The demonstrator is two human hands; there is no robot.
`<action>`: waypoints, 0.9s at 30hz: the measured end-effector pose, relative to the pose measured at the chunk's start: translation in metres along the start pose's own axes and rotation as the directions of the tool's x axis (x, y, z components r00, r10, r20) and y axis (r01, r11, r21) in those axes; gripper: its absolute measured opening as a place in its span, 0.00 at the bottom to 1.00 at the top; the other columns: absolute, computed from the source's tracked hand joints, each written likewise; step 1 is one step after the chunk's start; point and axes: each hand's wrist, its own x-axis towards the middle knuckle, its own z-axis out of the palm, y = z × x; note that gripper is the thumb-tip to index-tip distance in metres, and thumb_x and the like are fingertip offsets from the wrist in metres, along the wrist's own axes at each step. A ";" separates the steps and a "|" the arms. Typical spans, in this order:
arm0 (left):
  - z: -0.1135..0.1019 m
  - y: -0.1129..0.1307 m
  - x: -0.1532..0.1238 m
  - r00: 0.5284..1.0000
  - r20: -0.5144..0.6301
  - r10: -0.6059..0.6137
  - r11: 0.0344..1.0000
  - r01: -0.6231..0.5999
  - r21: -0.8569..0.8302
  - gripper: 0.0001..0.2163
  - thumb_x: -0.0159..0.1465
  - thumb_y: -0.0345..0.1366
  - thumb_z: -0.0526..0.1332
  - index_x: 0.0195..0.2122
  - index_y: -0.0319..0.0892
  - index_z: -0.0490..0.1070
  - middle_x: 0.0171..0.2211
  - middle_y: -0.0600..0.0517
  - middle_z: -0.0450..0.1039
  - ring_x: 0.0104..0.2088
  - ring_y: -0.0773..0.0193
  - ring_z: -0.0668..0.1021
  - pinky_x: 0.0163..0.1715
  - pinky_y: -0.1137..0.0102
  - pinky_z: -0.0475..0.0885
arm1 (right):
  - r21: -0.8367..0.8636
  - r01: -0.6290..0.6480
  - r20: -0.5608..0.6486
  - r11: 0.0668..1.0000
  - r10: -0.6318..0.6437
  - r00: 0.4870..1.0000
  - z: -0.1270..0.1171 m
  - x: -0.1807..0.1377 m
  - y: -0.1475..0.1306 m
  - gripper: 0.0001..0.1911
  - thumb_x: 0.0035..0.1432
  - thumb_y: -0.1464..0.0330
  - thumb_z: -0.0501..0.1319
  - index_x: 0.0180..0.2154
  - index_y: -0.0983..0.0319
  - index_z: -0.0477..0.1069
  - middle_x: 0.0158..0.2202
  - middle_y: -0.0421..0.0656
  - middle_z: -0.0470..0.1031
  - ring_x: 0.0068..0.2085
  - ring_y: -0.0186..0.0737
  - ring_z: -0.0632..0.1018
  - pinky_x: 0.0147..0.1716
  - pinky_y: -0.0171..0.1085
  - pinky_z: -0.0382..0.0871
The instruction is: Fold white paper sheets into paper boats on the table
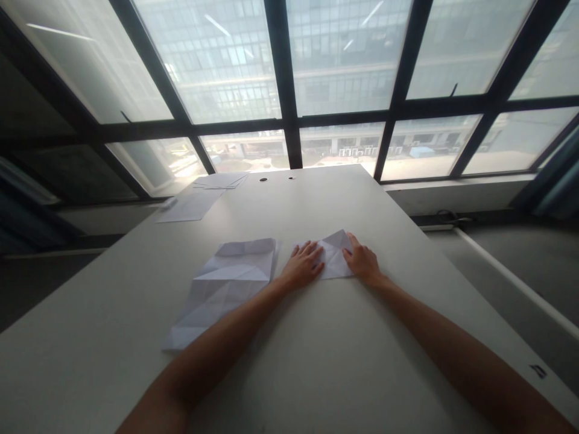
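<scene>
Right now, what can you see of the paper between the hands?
The paper is white, thin-looking and creased, with a pointed corner on its far side. It lies on the table, the left hand spread over its left part and the right hand at its right edge; whether that one pinches it I cannot tell. Its sides are partly hidden.

No text, label, brand, number or sign can be read in this view. On the white table (316, 367), near its right edge, there is one small dark mark (538, 371), but it is too small and too blurred to tell if it carries any letters.
</scene>
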 end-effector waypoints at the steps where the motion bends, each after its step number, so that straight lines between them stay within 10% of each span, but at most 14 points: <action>1: 0.001 -0.001 -0.001 0.999 0.034 0.007 1.000 -0.007 0.012 0.25 0.71 0.48 0.49 0.67 0.46 0.55 0.68 0.45 0.53 0.68 0.51 0.54 0.65 0.49 0.49 | -0.013 0.002 -0.016 1.000 -0.003 1.000 0.001 -0.001 -0.001 0.32 0.65 0.63 0.53 0.67 0.62 0.49 0.46 0.52 0.78 0.44 0.49 0.79 0.43 0.41 0.68; 7: 0.001 -0.002 -0.002 0.991 0.121 0.058 0.997 -0.063 0.035 0.28 0.71 0.54 0.43 0.69 0.50 0.48 0.71 0.47 0.43 0.70 0.49 0.48 0.65 0.46 0.44 | -0.162 0.118 -0.224 0.980 -0.153 0.963 0.005 -0.011 -0.012 0.35 0.63 0.64 0.54 0.67 0.67 0.49 0.66 0.59 0.57 0.64 0.58 0.60 0.60 0.53 0.55; 14: 0.001 0.001 -0.002 0.987 0.126 0.100 0.995 -0.102 0.007 0.30 0.71 0.54 0.45 0.71 0.51 0.42 0.71 0.47 0.43 0.70 0.49 0.46 0.65 0.46 0.40 | -0.106 0.452 0.040 0.886 -0.451 0.892 0.015 -0.016 -0.023 0.28 0.66 0.65 0.46 0.66 0.63 0.56 0.69 0.50 0.52 0.70 0.50 0.47 0.65 0.60 0.29; 27: -0.001 0.003 -0.002 0.988 0.125 0.092 0.996 -0.091 -0.016 0.30 0.70 0.55 0.45 0.70 0.51 0.43 0.71 0.47 0.44 0.70 0.50 0.48 0.65 0.47 0.41 | -0.034 0.408 0.189 0.913 -0.395 0.899 0.022 -0.006 -0.013 0.32 0.68 0.59 0.45 0.67 0.68 0.51 0.70 0.52 0.49 0.70 0.48 0.50 0.66 0.54 0.40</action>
